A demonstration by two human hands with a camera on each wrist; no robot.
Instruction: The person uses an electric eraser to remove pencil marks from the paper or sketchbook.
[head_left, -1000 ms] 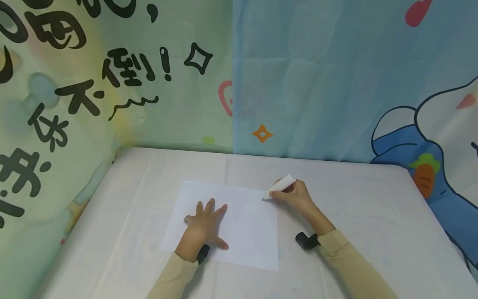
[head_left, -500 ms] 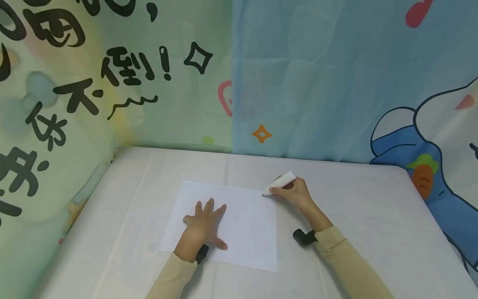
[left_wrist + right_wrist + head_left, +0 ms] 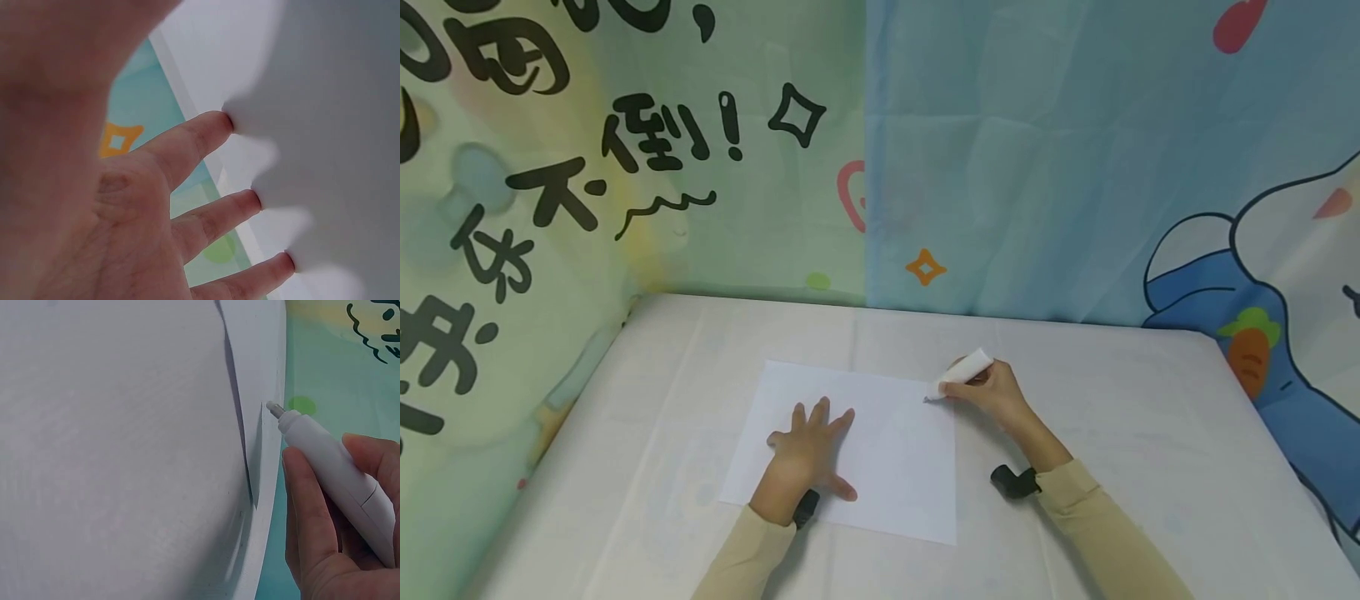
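Note:
A sheet of white paper (image 3: 895, 450) lies on the white-covered table. My left hand (image 3: 808, 454) rests on its left half with the fingers spread; in the left wrist view the fingertips (image 3: 220, 122) press on the sheet. My right hand (image 3: 996, 392) grips an electric eraser (image 3: 964, 368), a thick white pen-shaped body with a narrow metal collar and a small pale tip. The tool is tilted, its tip at the paper's far right corner. In the right wrist view the thumb and fingers hold the eraser (image 3: 334, 469) around its body. No marks show on the paper.
The white tablecloth (image 3: 1112, 433) spreads on all sides of the sheet. Behind the table's far edge hang a green printed curtain (image 3: 760, 233) with black characters and a blue one (image 3: 1037, 167). A black wrist camera (image 3: 1013, 482) sits below the right wrist.
My right hand moves the eraser tip a short way back and forth at the paper's corner, first away from me, then slightly back. The left hand and paper stay put.

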